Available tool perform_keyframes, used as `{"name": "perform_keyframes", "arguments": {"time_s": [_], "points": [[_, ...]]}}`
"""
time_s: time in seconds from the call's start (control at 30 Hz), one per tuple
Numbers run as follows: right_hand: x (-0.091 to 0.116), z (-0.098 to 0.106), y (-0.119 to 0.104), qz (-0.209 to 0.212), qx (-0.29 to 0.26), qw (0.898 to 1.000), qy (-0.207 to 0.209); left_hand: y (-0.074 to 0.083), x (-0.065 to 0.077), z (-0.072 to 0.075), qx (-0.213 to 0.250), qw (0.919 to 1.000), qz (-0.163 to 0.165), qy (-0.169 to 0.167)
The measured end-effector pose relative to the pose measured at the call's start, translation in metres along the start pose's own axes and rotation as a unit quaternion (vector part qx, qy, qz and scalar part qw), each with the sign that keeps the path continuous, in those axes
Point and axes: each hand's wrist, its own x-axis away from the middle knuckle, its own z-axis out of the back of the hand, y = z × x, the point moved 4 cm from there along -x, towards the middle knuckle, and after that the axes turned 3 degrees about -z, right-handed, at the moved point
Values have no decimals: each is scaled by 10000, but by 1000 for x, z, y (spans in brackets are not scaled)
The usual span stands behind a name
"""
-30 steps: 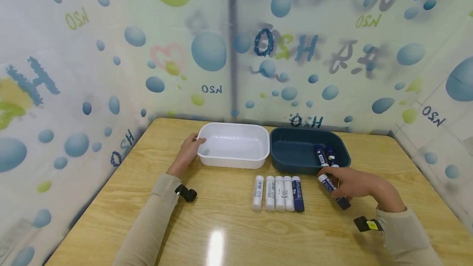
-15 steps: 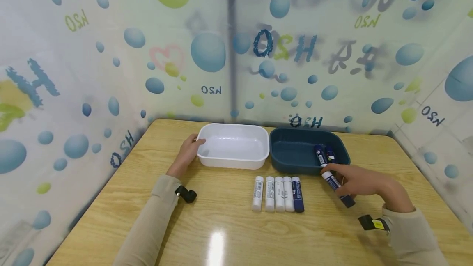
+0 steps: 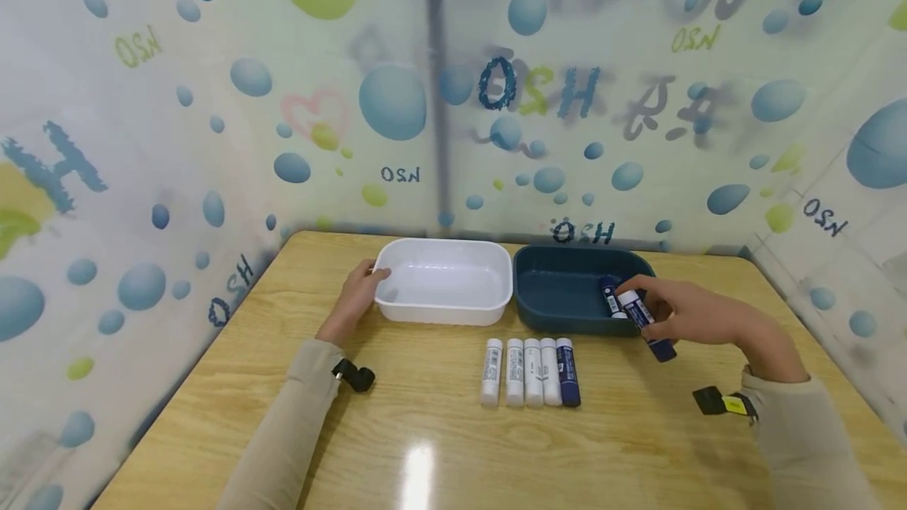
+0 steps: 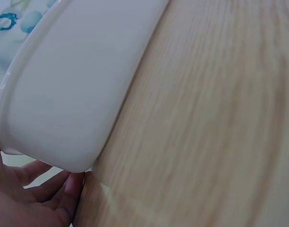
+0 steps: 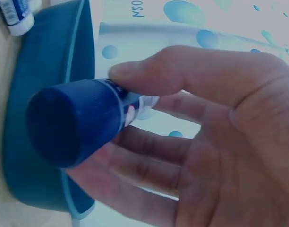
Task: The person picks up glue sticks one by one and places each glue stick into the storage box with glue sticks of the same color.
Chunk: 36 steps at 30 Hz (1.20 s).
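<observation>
My right hand (image 3: 697, 312) pinches a navy glue stick (image 3: 639, 313) with a white end, tilted over the front right rim of the dark teal bin (image 3: 567, 321). In the right wrist view its blue end (image 5: 73, 123) points at the camera, thumb on one side and fingers on the other. Inside the bin lies another navy glue stick (image 3: 610, 295); the hand hides the bin's right part. My left hand (image 3: 357, 293) holds the left end of the white bin (image 3: 445, 313), thumb over the rim. In the left wrist view its fingers (image 4: 71, 198) bend against the outer wall.
In front of the bins several white glue sticks (image 3: 533, 372) lie in a row on the wooden table (image 3: 340, 447), with a navy glue stick (image 3: 568, 372) at the right end. The two bins stand side by side near the patterned curtain (image 3: 397, 203).
My right hand has lifted the navy glue stick up and away from me, from before the teal bin to over its rim. The left hand stays on the white bin.
</observation>
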Motion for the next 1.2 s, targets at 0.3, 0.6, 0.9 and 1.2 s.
{"name": "perform_keyframes", "arguments": {"time_s": [0.3, 0.6, 0.9, 1.2], "points": [[-50, 43, -15, -37, -466, 9988, -107, -1, 0, 3, 7, 10000, 45, 26], [-105, 36, 4, -1003, -125, 9948, 135, -1, -3, 2, 1, 10000, 0, 16], [-123, 6, 19, -1875, 227, 9820, 69, -2, -2, 1, 2, 10000, -77, 52], [-126, -1, 23, -2042, 181, 9788, -29, -1, -1, 1, 4, 9999, -129, 62]]}}
